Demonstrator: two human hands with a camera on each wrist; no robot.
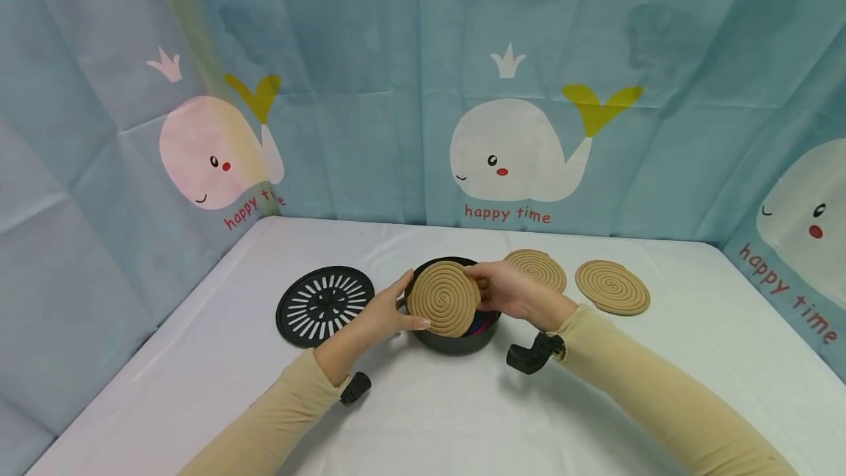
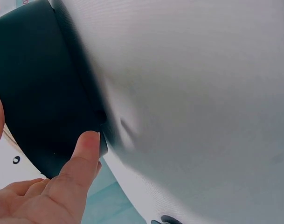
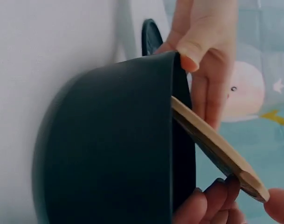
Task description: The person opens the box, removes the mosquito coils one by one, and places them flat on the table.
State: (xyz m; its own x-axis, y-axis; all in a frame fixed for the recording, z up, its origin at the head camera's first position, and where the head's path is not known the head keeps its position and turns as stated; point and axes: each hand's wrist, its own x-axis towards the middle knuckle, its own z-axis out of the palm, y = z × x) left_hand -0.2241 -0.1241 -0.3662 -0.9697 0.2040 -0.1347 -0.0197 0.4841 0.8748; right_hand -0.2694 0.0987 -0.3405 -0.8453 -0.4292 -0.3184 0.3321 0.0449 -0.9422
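A tan spiral mosquito coil (image 1: 443,300) is tilted over the mouth of a round black pot (image 1: 456,344). My right hand (image 1: 505,289) pinches its right edge between thumb and fingers. In the right wrist view the coil (image 3: 221,149) slants, one edge inside the pot (image 3: 109,144), the other at my fingertips. My left hand (image 1: 383,314) spreads around the left side of the pot, thumb toward the front, fingers behind. A straight finger (image 2: 83,154) rests against the pot's dark wall (image 2: 39,84) in the left wrist view. Something coloured inside the pot is mostly hidden.
To the left, a black slotted lid (image 1: 324,307) lies flat on the white table (image 1: 449,417). Two more tan coils lie at the right: one coil (image 1: 538,267) partly behind my right hand, another coil (image 1: 613,287) farther right. A blue whale-print curtain (image 1: 370,94) hangs behind.
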